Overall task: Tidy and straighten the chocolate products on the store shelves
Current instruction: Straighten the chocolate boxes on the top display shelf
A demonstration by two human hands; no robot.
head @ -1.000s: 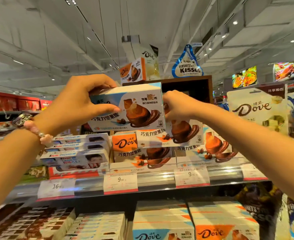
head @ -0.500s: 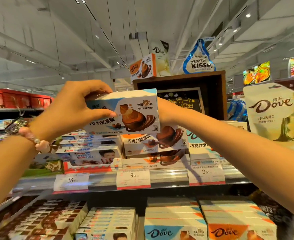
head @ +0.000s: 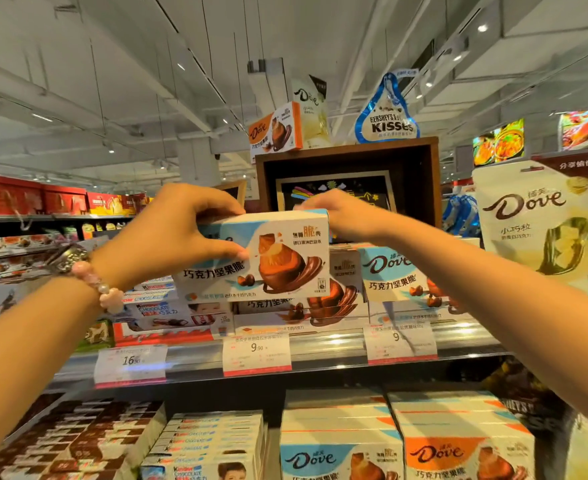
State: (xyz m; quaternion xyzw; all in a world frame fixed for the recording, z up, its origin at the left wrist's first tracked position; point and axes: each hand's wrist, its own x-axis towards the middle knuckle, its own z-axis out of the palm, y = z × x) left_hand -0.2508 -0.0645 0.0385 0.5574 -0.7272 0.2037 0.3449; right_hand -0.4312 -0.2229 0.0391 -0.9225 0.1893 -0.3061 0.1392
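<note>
A blue-and-white Dove chocolate box [head: 278, 258] is held up in front of the upper shelf [head: 320, 355]. My left hand [head: 178, 233] grips its left end, thumb on the front face. My right hand [head: 341, 216] holds its top right corner from behind. Below and behind the box lies a stack of similar Dove boxes [head: 303, 310]. More blue Dove boxes [head: 392, 271] stand to the right of that stack. Kinder chocolate boxes [head: 171, 313] are stacked on the left of the same shelf.
A brown wooden display crate [head: 420, 174] stands behind the boxes, with a Kisses sign [head: 387, 116] on top. A large white Dove bag [head: 541, 223] hangs at the right. The lower shelf holds Dove boxes [head: 399, 441] and Kinder boxes [head: 206, 445]. Price tags [head: 256, 355] line the shelf edge.
The view has shifted so the shelf sits lower and further right in frame. The held box has tilted slightly, and my right hand has come up onto its top right corner.
</note>
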